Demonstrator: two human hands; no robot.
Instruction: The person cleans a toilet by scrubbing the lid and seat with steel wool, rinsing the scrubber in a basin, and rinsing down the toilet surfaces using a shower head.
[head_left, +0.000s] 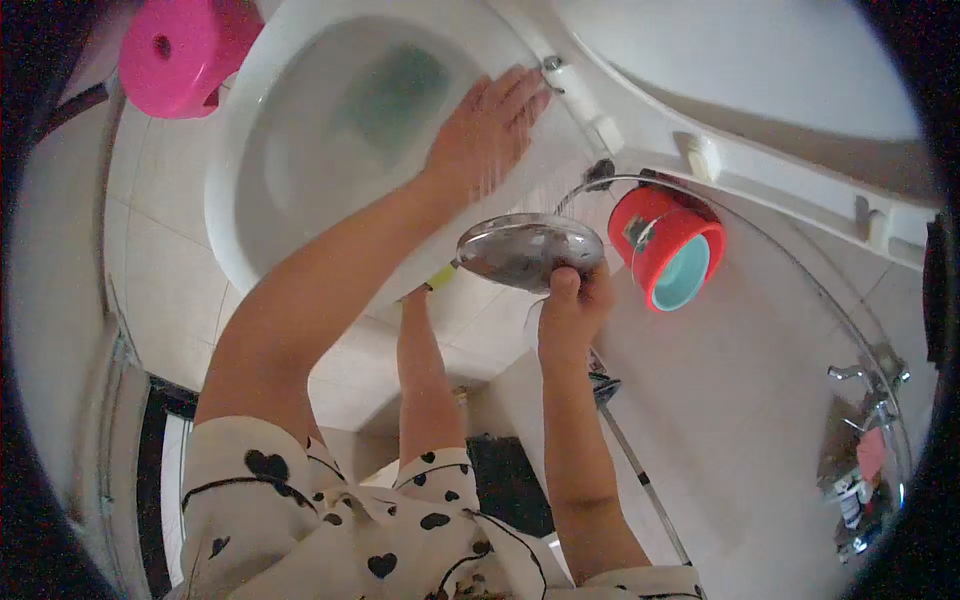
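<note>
Porcelain toilet rim point(222, 185) likely turns slick under the left hand point(480, 130), its fingers slightly apart; rightward, beside the bowl, the showerhead point(520, 252), probably light but slippery, sprays, the fingers of the right hand point(582, 305) clamped where grip looks surest.

Cream short-sleeved clothing point(340, 545) shows black hearts point(383, 566) and thin black piping point(225, 483).

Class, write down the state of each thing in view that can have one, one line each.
Shower head: on, spraying
Left hand: spread open, under the spray
Right hand: closed around the shower head
White bowl: uncovered
Red bucket: uncovered
Shower hose: curved
Pink stool: upright
Tap: setting unclear
</note>
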